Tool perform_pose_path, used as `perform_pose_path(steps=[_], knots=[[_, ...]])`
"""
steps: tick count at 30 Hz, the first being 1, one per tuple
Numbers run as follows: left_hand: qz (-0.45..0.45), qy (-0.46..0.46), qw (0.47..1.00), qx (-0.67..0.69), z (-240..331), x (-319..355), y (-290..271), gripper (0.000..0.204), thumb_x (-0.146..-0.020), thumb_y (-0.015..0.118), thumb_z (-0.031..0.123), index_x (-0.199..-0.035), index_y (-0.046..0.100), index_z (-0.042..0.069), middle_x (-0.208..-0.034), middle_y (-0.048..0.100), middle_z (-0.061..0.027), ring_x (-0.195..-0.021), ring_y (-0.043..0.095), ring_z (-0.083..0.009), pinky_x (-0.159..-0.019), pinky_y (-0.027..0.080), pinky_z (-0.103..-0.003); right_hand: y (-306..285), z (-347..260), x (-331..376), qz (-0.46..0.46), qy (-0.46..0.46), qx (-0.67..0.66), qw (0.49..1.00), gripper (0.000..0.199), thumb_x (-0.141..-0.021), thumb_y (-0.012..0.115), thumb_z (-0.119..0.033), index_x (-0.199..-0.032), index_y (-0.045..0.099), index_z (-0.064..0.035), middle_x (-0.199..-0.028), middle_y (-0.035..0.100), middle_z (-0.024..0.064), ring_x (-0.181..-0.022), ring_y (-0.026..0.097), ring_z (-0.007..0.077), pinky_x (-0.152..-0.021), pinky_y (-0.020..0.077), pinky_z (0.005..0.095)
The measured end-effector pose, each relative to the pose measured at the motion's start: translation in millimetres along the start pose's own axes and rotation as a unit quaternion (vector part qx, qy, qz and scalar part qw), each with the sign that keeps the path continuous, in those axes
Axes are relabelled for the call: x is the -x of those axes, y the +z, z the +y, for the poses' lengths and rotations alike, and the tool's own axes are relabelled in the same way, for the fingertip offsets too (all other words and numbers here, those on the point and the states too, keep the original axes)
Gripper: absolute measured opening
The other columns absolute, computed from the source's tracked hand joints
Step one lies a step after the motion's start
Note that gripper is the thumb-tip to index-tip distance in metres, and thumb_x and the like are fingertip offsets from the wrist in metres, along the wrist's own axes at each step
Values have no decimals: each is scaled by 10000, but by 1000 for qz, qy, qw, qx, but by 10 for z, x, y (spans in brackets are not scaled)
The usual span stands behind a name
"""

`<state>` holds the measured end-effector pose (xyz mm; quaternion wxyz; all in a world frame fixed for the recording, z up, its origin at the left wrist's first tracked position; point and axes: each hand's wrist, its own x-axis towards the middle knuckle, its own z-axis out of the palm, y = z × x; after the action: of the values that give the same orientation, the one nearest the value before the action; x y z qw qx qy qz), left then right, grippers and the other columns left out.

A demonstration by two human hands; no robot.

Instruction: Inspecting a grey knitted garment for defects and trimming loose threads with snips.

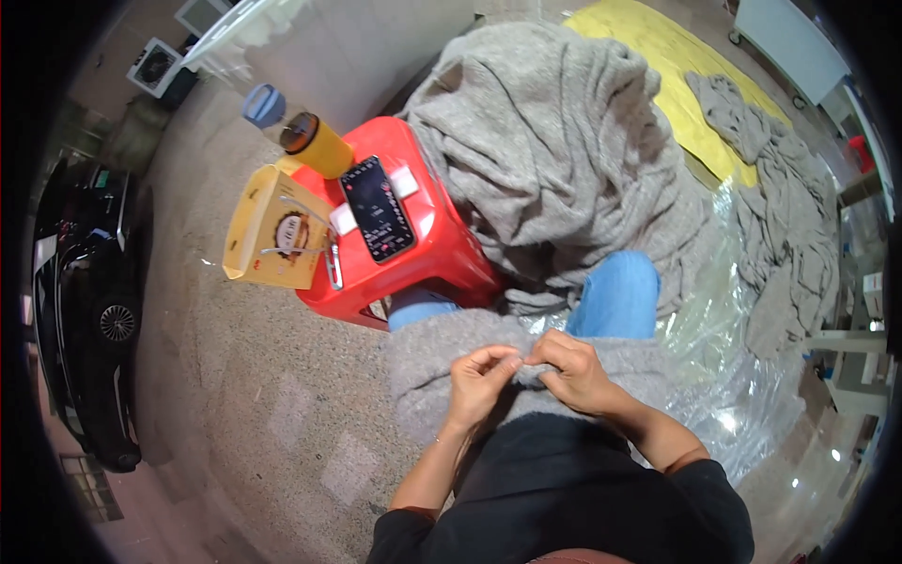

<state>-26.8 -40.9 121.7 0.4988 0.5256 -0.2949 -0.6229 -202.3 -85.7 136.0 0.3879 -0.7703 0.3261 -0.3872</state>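
Observation:
A piece of fuzzy grey knit fabric point(437, 352) lies across my lap. Over its middle, my left hand point(477, 385) and my right hand point(573, 376) meet with their fingertips close together. The left thumb and forefinger are pinched; whatever lies between them is too small to make out. My right hand is closed on a gathered bit of the same fabric. Beyond my knees rises a large heap of grey knit fabric point(536, 122).
Ahead to the left stands a red plastic stool point(437, 249) bearing a phone point(376, 207), a yellow bottle point(319, 146), an open yellow paper bag point(272, 240) and small metal scissors or snips point(334, 266). Clear plastic sheeting point(723, 376) and a yellow cloth point(648, 56) spread rightward. A black car point(94, 310) stands far left.

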Motion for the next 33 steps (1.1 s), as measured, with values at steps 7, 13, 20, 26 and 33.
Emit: perform_pose_path(steps=[7,13,20,26,33], knots=[[-73,15,994,-80,-14,-12,-142,88,-851,655,-8,-937,667,-4,-833,641,7,-719,541,-26,-605,416,-169,-54,145,-62,-141,27,-14,989,202,-692,605,-2,-890,563,3,-812,597,165,-771,607,352,-641,477,413],[-36,-9,996,-85,-32,-13,-158,78,-833,675,-1,-910,664,-1,-823,639,7,-726,548,-31,-623,431,-174,42,36,50,-115,21,70,991,148,-693,621,-38,-800,520,-23,-707,570,135,-648,591,359,-536,451,447],[71,154,948,-269,141,182,87,32,-835,671,3,-864,658,-2,-822,660,-8,-727,576,-64,-646,463,-208,167,-45,46,-4,45,70,996,166,-669,644,-22,-766,509,-27,-633,536,135,-547,562,361,-467,435,439],[70,109,983,-130,-56,163,27,156,-870,622,39,-1009,691,25,-898,662,-56,-805,586,-99,-722,456,-221,282,-12,24,-10,7,116,993,180,-667,621,-5,-815,519,-11,-735,537,145,-659,583,345,-550,471,410],[-4,80,976,-201,47,-75,-417,231,-938,551,114,-1105,663,-1,-970,642,-18,-775,544,-77,-695,446,-224,175,252,-159,-82,74,18,994,302,-689,601,-12,-986,548,-19,-925,575,168,-823,595,347,-672,497,403]])
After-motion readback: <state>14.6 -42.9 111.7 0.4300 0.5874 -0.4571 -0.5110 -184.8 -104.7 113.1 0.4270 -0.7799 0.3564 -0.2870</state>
